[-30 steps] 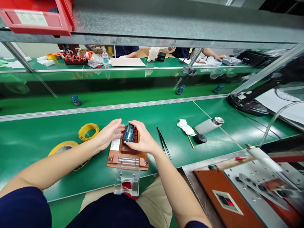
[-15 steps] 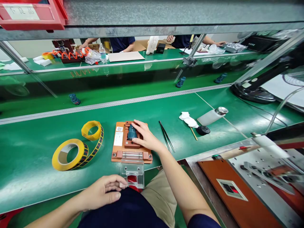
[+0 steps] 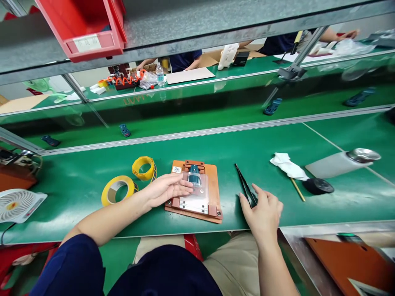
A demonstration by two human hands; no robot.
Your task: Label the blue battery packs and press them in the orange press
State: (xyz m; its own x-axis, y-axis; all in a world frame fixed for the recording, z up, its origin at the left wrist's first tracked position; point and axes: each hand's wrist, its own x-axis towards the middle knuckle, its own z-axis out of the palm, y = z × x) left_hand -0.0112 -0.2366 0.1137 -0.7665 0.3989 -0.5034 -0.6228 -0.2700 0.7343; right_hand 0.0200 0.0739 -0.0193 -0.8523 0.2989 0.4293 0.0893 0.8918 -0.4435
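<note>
My left hand [image 3: 168,189] lies with fingers stretched out at the left edge of a clear plastic cover [image 3: 197,191]. The cover is folded over the brown fixture [image 3: 212,174]. A dark blue plastic part [image 3: 194,169] sits in the fixture's nest, partly under the cover. To the right, my right hand [image 3: 262,209] is over the lower end of black tweezers [image 3: 243,181] on the bench. Its thumb and fingers are apart, one on each side of the tips.
Yellow label rolls [image 3: 119,185] lie left of the fixture. At right are a white bottle [image 3: 335,164], a black round lid [image 3: 319,186] and a tissue-wrapped stick [image 3: 290,166]. A small fan [image 3: 21,205] stands far left. Blue parts [image 3: 125,130] lie along the strip behind the bench. A red bin [image 3: 89,28] hangs above.
The clear cover has swung up from the bench edge and over the fixture, with my left hand at it. My right hand has left the blue part for the tweezers. The view has shifted.
</note>
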